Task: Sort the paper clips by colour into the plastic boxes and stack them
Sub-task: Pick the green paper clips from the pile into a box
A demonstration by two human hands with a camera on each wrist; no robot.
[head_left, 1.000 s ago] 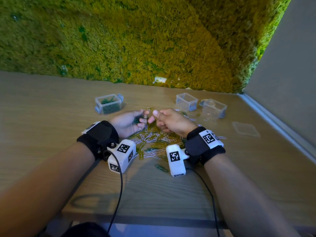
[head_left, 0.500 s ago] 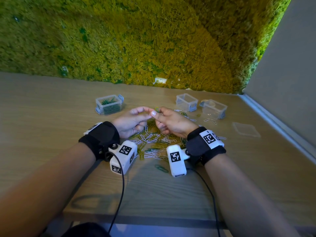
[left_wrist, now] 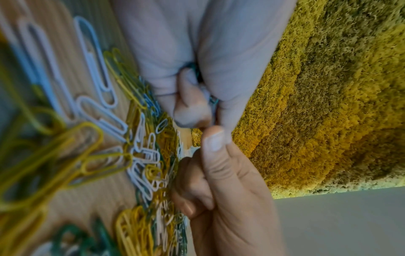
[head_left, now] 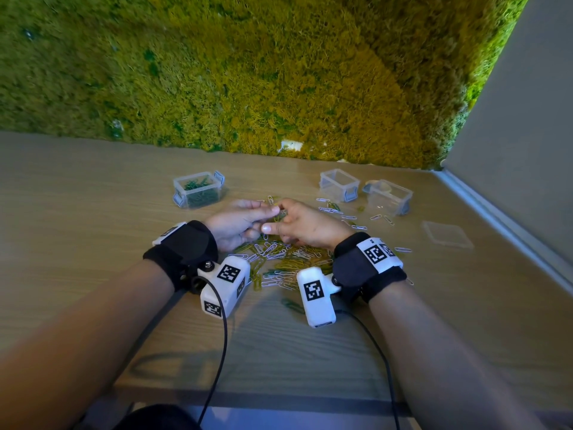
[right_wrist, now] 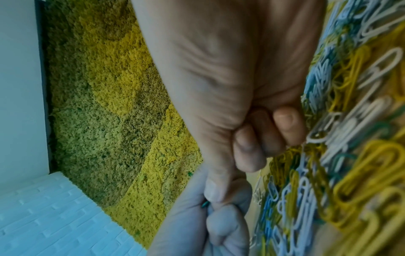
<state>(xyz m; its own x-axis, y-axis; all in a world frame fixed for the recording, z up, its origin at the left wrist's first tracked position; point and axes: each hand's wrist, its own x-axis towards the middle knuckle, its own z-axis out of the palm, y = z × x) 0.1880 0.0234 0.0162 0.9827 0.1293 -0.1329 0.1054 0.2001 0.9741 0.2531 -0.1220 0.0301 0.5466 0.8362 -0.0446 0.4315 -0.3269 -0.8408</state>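
A heap of yellow, white, blue and green paper clips point(head_left: 280, 263) lies on the wooden table point(head_left: 93, 231). Just above it my two hands meet. My left hand point(head_left: 266, 212) has its fingers curled round a few green clips point(left_wrist: 213, 101). My right hand point(head_left: 274, 220) pinches with thumb and forefinger at the left fingertips, where a green clip tip point(right_wrist: 205, 204) shows. Its other fingers point(right_wrist: 249, 150) are curled in. A clear box holding green clips point(head_left: 198, 189) stands at the back left. Two clear boxes point(head_left: 339, 184) point(head_left: 387, 197) without clips stand at the back right.
A clear lid point(head_left: 446, 234) lies flat at the right, near the table's wall edge. Loose clips point(head_left: 350, 217) are scattered in front of the right boxes. A single green clip point(head_left: 293, 305) lies nearer to me. A moss wall point(head_left: 279, 72) backs the table.
One second ago the hands were slightly apart above the heap. They have since closed together, and the right fingertips now overlap the left ones. Boxes and heap have not moved.
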